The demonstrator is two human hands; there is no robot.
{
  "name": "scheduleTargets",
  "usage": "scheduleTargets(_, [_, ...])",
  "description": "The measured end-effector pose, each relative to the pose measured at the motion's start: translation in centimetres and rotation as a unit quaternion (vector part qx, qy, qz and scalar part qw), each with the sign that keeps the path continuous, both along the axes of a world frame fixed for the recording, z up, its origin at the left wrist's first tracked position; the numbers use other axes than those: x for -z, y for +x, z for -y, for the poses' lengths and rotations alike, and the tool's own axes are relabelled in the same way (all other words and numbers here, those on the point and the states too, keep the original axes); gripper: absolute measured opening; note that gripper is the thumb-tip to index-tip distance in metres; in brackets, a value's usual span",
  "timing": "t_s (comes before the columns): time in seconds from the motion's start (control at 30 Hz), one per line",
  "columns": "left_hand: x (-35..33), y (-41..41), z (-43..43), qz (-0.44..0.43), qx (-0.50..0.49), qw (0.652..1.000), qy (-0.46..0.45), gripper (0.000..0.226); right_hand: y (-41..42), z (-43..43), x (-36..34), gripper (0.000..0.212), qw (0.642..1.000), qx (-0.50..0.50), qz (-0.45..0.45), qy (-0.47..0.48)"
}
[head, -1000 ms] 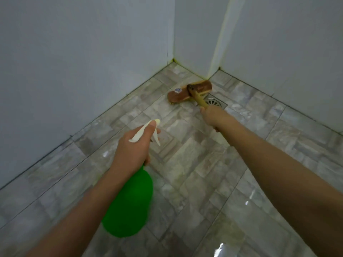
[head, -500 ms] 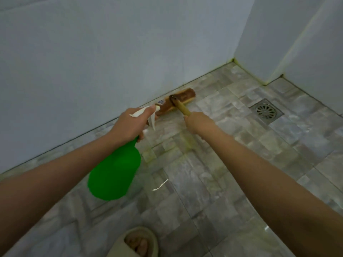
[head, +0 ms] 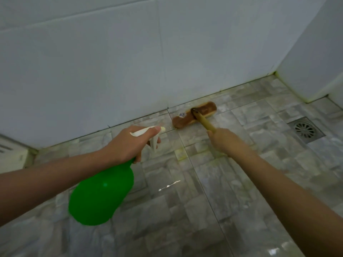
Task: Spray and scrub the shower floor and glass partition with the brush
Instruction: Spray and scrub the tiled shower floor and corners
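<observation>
Down by the wall [head: 111, 71] the brush [head: 194, 114] now rests on the floor [head: 185, 229], moved off the drain [head: 304, 129], right hand [head: 222, 140] clenched round it, left hand [head: 130, 143] gripping the spray bottle [head: 101, 193]: floor scrubbing seems to be advancing.

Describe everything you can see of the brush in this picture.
The brush has a long brown head, seemingly wooden, rounded at both ends, with a small pale mark near its left end. A yellowish, bamboo-like handle joins the middle of the head and slants back to the right hand, which grips it. The head lies on the tiled floor beside the foot of the white wall, left of the drain. Its bristles are hidden.
</observation>
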State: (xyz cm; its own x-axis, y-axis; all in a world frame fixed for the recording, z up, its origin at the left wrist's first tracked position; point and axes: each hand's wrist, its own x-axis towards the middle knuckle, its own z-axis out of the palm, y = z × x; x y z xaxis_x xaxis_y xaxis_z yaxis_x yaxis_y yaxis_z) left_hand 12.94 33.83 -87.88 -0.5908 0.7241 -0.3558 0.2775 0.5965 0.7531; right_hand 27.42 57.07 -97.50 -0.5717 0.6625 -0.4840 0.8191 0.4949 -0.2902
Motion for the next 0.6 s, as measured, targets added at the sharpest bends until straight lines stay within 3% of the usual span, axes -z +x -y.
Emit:
scheduleTargets(0.13, [1.1, 0.5, 2.8, 0.036, -0.026, 0.999, -0.006, 0.056, 7.8, 3.7, -1.0, 0.049, 0.998, -0.004, 0.054, 0.015])
scheduleTargets(0.23, [2.6, 1.6, 3.9, 0.027, -0.061, 0.998, -0.005, 0.058, 4.0, 2.7, -2.5, 0.046, 0.996, -0.011, 0.084, 0.017])
scheduleTargets(0.37, [4.5, 2.2, 4.8, 0.055, -0.086, 0.995, 0.015, 0.057, -3.0, 1.2, -3.1, 0.045, 0.999, -0.014, 0.049, 0.008])
scheduleTargets(0.53, [5.3, 2.2, 6.9, 0.074, -0.095, 0.990, 0.067, 0.062, 3.6, 5.9, -3.8, 0.046, 0.992, -0.037, 0.122, 0.010])
scheduleTargets(0.6, [5.6, 1.5, 7.8, 0.079, -0.110, 0.987, 0.081, 0.054, 5.2, 8.2, -4.9, 0.048, 0.988, -0.045, 0.147, 0.015])
